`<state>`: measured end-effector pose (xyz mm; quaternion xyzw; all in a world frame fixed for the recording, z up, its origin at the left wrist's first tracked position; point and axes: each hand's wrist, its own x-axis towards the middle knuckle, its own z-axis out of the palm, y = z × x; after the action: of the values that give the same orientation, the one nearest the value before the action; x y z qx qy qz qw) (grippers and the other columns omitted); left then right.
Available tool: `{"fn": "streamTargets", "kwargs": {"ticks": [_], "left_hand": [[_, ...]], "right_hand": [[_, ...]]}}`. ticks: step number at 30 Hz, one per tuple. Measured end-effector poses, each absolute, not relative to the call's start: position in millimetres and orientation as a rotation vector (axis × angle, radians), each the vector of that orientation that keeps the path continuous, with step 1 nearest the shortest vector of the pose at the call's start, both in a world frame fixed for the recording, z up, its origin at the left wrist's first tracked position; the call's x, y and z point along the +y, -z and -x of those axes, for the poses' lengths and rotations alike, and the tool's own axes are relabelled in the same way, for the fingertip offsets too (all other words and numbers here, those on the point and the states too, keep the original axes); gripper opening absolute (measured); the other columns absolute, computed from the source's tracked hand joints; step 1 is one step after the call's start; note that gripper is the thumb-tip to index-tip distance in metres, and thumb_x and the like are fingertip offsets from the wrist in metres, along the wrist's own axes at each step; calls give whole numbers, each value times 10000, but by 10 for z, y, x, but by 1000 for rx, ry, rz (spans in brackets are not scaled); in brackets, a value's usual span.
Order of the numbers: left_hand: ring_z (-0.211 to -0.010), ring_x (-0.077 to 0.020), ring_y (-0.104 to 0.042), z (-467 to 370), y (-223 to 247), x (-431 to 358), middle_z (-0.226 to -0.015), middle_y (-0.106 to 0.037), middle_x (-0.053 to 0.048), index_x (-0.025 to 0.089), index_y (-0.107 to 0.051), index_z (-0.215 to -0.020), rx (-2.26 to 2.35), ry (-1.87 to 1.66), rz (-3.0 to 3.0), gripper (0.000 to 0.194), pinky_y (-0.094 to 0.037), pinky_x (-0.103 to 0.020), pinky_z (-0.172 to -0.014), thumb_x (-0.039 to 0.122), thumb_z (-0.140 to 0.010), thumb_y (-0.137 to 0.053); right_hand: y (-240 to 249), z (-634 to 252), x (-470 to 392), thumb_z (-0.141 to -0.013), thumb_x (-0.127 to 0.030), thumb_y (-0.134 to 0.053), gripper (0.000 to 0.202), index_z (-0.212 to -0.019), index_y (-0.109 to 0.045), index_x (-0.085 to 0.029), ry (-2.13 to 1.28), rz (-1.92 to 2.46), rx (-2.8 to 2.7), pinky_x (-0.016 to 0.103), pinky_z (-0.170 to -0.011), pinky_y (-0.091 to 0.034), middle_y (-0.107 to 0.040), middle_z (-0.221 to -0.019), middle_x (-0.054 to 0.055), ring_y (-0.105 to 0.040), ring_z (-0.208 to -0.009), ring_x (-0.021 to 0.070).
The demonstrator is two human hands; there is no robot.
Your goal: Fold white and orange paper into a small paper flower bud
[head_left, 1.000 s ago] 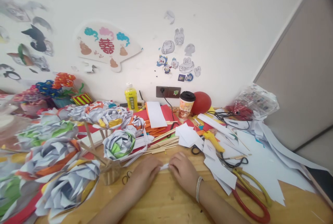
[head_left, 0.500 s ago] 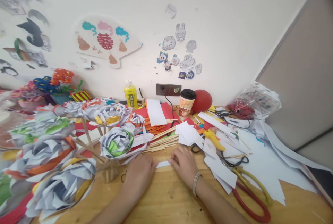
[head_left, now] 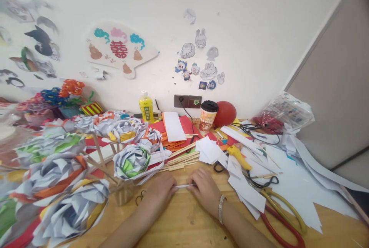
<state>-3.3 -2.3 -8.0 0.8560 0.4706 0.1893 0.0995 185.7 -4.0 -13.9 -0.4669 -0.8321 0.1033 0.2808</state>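
Observation:
A narrow strip of white paper stretches between my two hands, low over the wooden table. My left hand pinches its left end, fingers pressed together. The right end is gripped by my right hand, whose fingers are curled; a silvery bracelet circles that wrist. Just left of my left hand stands a white and green paper flower. Thin wooden sticks lie beyond my hands, and white paper pieces rest beyond my right hand.
Several large paper flowers crowd the left side. To the right lie a yellow glue gun, scissors with red and yellow handles and white sheets. A yellow bottle, a lidded cup and a red balloon stand near the wall.
The white strip between my hands now looks narrower, seen nearly edge-on. Both hands still hold its ends. The whole view has shifted slightly.

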Motion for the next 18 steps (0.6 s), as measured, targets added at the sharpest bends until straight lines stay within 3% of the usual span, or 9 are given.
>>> {"fn": "streamTargets", "kwargs": {"ticks": [4,9,18], "left_hand": [[-692,-161,-510,2,104,-72,-735,-571,-14,179,-528,-716,1275,-638,-2573,236,-387,-274,-621,270,-880,-384],[-669,-161,-525,9,71,-84,-713,-591,-22,177,-544,-729,1267,-583,-2575,245,-392,-262,-598,321,-873,-408],[-712,-149,-547,30,21,-128,-744,-604,-7,194,-549,-754,1255,-514,-2540,239,-395,-244,-637,238,-890,-357]], "right_hand": [[123,-1828,-78,-855,-276,-511,104,-813,-555,-191,-205,1109,-2347,280,-664,-346,-610,-768,8,-507,-733,157],[139,-1858,-91,-897,-276,-424,242,-743,-593,-197,-212,1094,-2371,263,-607,-348,-636,-682,5,-529,-652,146],[101,-1931,-98,-883,-278,-447,223,-791,-642,-219,-414,1136,-2307,227,-635,-408,-680,-733,-4,-598,-680,134]]}}
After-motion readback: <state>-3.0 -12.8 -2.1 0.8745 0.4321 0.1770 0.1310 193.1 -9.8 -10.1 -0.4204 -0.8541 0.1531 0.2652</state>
